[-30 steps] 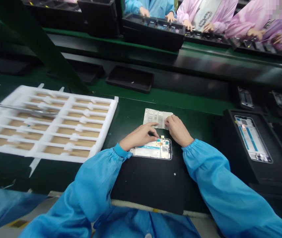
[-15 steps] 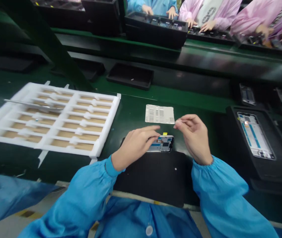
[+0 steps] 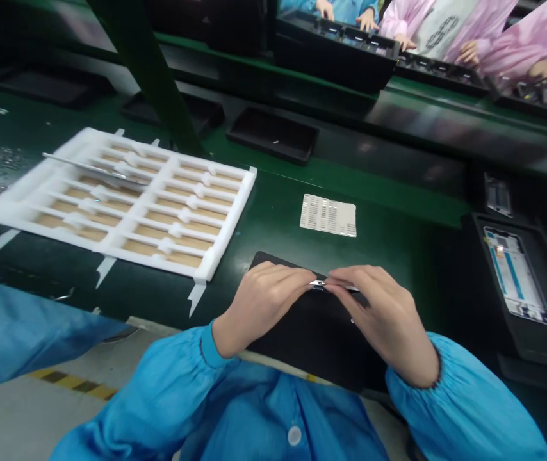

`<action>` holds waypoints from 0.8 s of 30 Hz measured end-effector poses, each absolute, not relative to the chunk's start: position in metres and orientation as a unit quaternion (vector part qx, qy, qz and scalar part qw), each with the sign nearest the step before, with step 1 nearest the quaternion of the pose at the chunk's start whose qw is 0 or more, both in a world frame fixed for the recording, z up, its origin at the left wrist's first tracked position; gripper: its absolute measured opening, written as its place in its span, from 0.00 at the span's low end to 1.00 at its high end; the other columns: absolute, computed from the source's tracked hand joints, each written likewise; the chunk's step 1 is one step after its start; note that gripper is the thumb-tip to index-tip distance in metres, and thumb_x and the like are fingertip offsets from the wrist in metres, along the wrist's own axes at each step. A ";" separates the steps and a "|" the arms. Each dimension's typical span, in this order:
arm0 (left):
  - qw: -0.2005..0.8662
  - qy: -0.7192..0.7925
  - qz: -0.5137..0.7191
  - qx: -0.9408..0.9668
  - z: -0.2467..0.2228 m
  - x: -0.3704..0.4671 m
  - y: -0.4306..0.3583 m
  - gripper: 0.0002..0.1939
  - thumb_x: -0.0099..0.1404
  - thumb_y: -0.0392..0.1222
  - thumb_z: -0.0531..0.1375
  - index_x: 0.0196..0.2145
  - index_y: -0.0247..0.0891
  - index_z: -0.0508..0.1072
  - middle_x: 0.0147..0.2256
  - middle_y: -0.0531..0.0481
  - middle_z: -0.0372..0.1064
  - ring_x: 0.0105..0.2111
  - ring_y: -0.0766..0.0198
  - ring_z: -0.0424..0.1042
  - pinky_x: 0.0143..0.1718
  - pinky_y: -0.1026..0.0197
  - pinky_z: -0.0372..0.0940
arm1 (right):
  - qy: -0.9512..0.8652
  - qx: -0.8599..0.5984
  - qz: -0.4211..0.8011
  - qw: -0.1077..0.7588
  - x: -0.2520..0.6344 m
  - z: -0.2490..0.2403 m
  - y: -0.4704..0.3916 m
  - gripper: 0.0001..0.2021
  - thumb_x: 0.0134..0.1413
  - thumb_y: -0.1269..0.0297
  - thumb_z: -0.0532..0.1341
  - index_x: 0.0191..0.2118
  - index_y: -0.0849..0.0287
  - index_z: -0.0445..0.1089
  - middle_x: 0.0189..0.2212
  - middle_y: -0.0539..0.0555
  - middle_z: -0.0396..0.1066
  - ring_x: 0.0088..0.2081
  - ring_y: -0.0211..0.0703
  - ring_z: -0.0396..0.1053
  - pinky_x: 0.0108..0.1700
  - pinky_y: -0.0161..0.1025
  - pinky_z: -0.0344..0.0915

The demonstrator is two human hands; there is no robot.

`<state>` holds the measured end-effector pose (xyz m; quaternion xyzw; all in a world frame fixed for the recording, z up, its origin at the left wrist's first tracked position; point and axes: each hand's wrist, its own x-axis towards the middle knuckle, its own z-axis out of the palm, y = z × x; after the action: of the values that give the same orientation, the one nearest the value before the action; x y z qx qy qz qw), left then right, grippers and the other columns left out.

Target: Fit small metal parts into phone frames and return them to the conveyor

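Note:
Between my two hands a phone frame is held tilted up, its narrow edge toward me and most of it hidden by my fingers. My left hand is closed on the left part of it. On the other side, my right hand pinches its right part with thumb and fingers. Under both hands lies a black mat. Just beyond them rests a pale sheet of small silvery stickers. Whether a sticker is at my fingertips cannot be made out.
A white foam tray with slots is taped down at left, and long metal tweezers lie across it. Another phone frame sits in a black tray at right. Black trays stand farther back. Co-workers' hands work across the line.
The phone frame, flatter before with a yellow tab showing, is now tilted on edge. My right hand has come down from beside the sticker sheet onto it. The view has shifted.

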<state>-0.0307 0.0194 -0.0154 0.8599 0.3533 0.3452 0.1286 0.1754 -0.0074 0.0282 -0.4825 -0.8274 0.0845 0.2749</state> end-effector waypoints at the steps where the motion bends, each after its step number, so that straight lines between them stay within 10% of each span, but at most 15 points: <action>1: 0.127 0.351 0.349 0.860 -0.016 -0.030 0.019 0.06 0.72 0.36 0.56 0.44 0.38 0.73 0.41 0.53 0.79 0.39 0.65 0.78 0.40 0.62 0.65 | -0.833 -0.482 0.083 0.258 0.175 0.029 -0.007 0.05 0.65 0.70 0.59 0.44 0.56 0.68 0.37 0.54 0.74 0.38 0.44 0.71 0.41 0.42 0.67; 12: 0.117 0.340 0.364 0.859 -0.019 -0.031 0.014 0.07 0.72 0.34 0.56 0.44 0.36 0.73 0.42 0.51 0.79 0.39 0.65 0.78 0.38 0.62 0.65 | -0.878 -0.459 -0.009 0.135 0.157 0.044 -0.016 0.09 0.64 0.77 0.52 0.44 0.64 0.69 0.36 0.61 0.74 0.37 0.51 0.71 0.38 0.46 0.65; 24: 0.106 0.321 0.382 0.860 -0.021 -0.033 0.012 0.06 0.71 0.31 0.57 0.42 0.35 0.73 0.42 0.53 0.78 0.39 0.65 0.77 0.39 0.62 0.64 | -0.849 -0.467 -0.067 0.238 0.167 0.007 -0.042 0.16 0.61 0.76 0.63 0.54 0.64 0.68 0.53 0.59 0.72 0.54 0.51 0.70 0.52 0.47 0.63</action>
<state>-0.0327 0.0118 -0.0210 0.8601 0.3208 0.3821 0.1064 0.1671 -0.0416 0.0067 -0.4675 -0.8488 -0.0672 0.2376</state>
